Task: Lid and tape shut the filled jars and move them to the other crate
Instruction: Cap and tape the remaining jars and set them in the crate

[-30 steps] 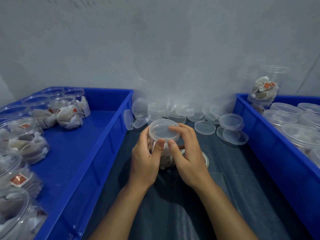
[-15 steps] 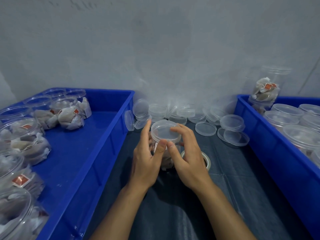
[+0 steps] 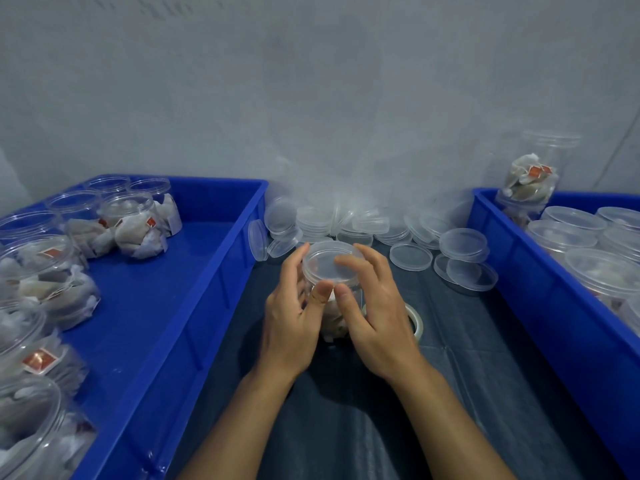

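A clear filled jar [image 3: 334,317] stands on the dark mat between the two crates, with a clear lid [image 3: 329,265] on top. My left hand [image 3: 291,323] wraps the lid's left side, its thumb on the front rim. My right hand [image 3: 377,317] curls over the lid's right side, with its thumb beside the left thumb. A tape roll [image 3: 415,323] lies just right of the jar, partly hidden by my right hand. The left blue crate [image 3: 194,296] holds several filled jars without lids [image 3: 133,226]. The right blue crate [image 3: 519,271] holds lidded jars [image 3: 568,233].
Loose clear lids [image 3: 410,256] lie in stacks and singly along the wall behind the jar. One taller filled jar [image 3: 530,178] stands at the far corner of the right crate. A grey wall closes the back.
Both hands have shifted a little round the lid, the fingers spreading more over its rim. The jar has stayed in the same spot on the mat.
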Demonstrator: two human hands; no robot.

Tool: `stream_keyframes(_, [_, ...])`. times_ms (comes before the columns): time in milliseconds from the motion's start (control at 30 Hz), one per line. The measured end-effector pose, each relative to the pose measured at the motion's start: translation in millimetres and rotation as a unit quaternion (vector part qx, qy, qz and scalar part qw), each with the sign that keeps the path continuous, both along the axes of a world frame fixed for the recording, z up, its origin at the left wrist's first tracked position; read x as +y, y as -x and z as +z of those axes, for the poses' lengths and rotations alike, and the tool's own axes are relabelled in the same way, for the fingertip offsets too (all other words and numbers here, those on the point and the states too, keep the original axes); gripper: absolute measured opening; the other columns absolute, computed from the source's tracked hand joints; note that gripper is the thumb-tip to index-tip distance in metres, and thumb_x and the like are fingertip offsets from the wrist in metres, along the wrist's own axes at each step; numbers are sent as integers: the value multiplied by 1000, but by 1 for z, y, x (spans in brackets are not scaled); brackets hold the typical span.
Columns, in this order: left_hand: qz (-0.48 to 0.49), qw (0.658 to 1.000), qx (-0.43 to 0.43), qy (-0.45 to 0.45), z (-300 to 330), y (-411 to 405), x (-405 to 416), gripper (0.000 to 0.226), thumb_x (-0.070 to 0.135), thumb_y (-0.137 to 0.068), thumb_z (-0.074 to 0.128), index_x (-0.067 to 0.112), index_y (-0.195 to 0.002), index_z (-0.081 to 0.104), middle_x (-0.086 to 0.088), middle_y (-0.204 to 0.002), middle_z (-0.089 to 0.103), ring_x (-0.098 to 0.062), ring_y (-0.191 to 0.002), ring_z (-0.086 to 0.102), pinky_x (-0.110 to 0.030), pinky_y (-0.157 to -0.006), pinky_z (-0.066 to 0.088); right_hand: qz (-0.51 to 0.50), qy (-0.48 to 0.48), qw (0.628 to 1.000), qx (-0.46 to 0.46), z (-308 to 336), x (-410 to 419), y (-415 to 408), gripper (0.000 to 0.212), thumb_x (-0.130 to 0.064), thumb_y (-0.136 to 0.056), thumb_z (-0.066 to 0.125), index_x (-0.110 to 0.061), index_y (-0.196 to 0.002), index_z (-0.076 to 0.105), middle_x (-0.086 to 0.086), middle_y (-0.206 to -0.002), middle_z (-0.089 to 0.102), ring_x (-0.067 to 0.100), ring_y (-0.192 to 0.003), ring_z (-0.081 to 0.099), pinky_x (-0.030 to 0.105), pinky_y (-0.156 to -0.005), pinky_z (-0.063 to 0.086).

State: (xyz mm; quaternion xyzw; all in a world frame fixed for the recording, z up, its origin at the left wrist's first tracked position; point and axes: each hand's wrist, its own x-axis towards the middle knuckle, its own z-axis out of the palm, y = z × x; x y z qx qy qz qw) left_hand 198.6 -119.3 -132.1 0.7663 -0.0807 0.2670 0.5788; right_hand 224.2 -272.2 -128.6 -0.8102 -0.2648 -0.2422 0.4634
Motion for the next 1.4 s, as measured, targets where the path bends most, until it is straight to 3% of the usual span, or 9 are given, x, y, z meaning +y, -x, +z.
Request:
stream_keyframes(200, [-6, 1000, -3, -18, -1, -1, 3, 65, 62, -101, 51, 34, -158, 39, 17, -127, 73, 0, -114, 70, -28, -90, 61, -1, -5, 1000, -3, 0, 0, 0, 39, -62, -103, 44, -43, -136, 54, -15, -153, 37, 11, -138, 47, 28, -104, 45])
stream_keyframes(500, [-22, 1000, -8, 8, 2, 1, -3, 75, 83, -92, 46, 41, -154, 41, 16, -132, 69, 3, -117, 68, -15, -90, 56, -25, -5, 999, -28, 5, 0, 1, 35, -56, -105, 45, -43, -135, 56, -15, -149, 42, 14, -135, 49, 29, -106, 42])
stream_keyframes(633, [-25, 999, -9, 20, 2, 0, -6, 70, 82, -93, 46, 46, -154, 41, 15, -142, 64, -4, -128, 64, -31, -100, 57, -19, -23, 999, -14, 5, -2, 3, 32, -48, -103, 50, -38, -132, 58, -11, -141, 46, 17, -129, 54, 34, -100, 49])
stream_keyframes(800, [-15, 998, -6, 53, 3, 2, -8, 87, 87, -83, 56, 41, -155, 40, 21, -140, 62, -4, -131, 61, -29, -103, 54, 3, -63, 998, -2, 9, -2, 6, 33, -43, -99, 52, -34, -130, 57, -7, -129, 53, 14, -116, 59, 15, -87, 45])
stream_keyframes(867, [14, 1000, -15, 2, 4, 2, -7, 85, 89, -83, 53, 36, -150, 48, 21, -139, 62, -3, -133, 58, -31, -106, 52, 20, -96, 995, 30, 10, -3, 8, 33, -47, -98, 51, -35, -128, 58, -9, -124, 57, 16, -108, 61, 17, -83, 46])
stream_keyframes(967, [30, 993, -35, -106, 8, 4, -7, 86, 87, -90, 44, 30, -153, 51, 20, -145, 57, -7, -135, 54, -29, -109, 47, 36, -146, 985, 84, 13, -3, 7, 34, -54, -95, 53, -33, -121, 60, -6, -118, 63, 21, -109, 62, 40, -92, 52])
stream_keyframes(1033, [38, 986, -38, -157, 10, 5, -8, 85, 83, -90, 50, 30, -157, 47, 19, -149, 54, -5, -138, 50, -27, -111, 44, 32, -164, 982, 87, 16, -5, 6, 37, -55, -92, 55, -28, -117, 61, -5, -115, 65, 20, -110, 62, 45, -96, 51])
stream_keyframes(1200, [36, 972, 6, -233, 10, 9, -11, 100, 72, -77, 70, 45, -162, 27, 20, -151, 53, -7, -136, 54, -38, -104, 54, 16, -174, 979, 104, 18, -12, 4, 42, -59, -82, 67, -28, -112, 67, -9, -109, 71, 14, -101, 67, 33, -87, 53])
stream_keyframes(1400, [19, 981, 28, -191, 12, 12, -10, 96, 70, -75, 72, 41, -159, 36, 18, -149, 56, -3, -131, 58, -39, -101, 57, 51, -211, 971, 99, 17, -10, 3, 37, -44, -81, 71, -27, -114, 74, -9, -119, 74, 12, -116, 69, 31, -96, 54])
